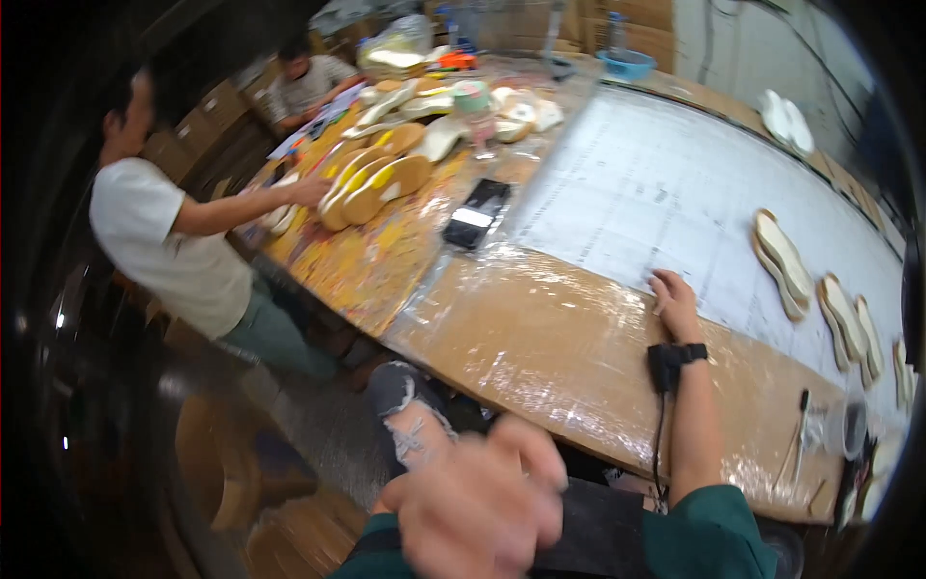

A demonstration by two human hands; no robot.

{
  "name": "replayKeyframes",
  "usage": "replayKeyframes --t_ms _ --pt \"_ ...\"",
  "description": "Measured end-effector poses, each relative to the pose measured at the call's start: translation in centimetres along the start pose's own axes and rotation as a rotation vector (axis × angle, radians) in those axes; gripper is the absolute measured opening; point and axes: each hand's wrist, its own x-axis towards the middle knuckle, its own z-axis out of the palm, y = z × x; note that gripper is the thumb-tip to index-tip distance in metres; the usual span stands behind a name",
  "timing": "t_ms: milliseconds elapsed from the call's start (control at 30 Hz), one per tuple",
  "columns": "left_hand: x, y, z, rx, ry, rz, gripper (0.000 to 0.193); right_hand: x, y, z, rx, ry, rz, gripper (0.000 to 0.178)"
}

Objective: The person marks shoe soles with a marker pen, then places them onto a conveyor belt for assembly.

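My left hand (pixel 487 497) is raised close to the camera over my lap, smeared by motion. Its fingers look bent, but I cannot make out whether they hold anything. Resting at the near edge of a white printed sheet (pixel 617 203), my right hand (pixel 678 301) has its fingers loosely bent and somewhat apart, with nothing visible in them. A black device (pixel 666 367) with a cable is strapped to that wrist. Under the forearm lies brown board (pixel 550 333) covered in shiny clear film. Nearest on the sheet to the right are pale shoe soles (pixel 781 262) with tan edges.
More soles (pixel 844 323) line the right side. A clear cup (pixel 847 429) and a brush (pixel 803 425) stand nearby. A black phone (pixel 477 214) lies left of the sheet. At the paint-stained table end, a co-worker's hand (pixel 311 191) touches stacked soles (pixel 371 188); another person sits behind.
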Motion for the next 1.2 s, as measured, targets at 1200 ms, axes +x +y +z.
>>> replayKeyframes --t_ms 1200 --pt "-12.6 -14.3 -14.2 0.921 -0.229 -0.808 0.008 7.6 8.4 -22.8 -0.358 1.047 0.492 0.050"
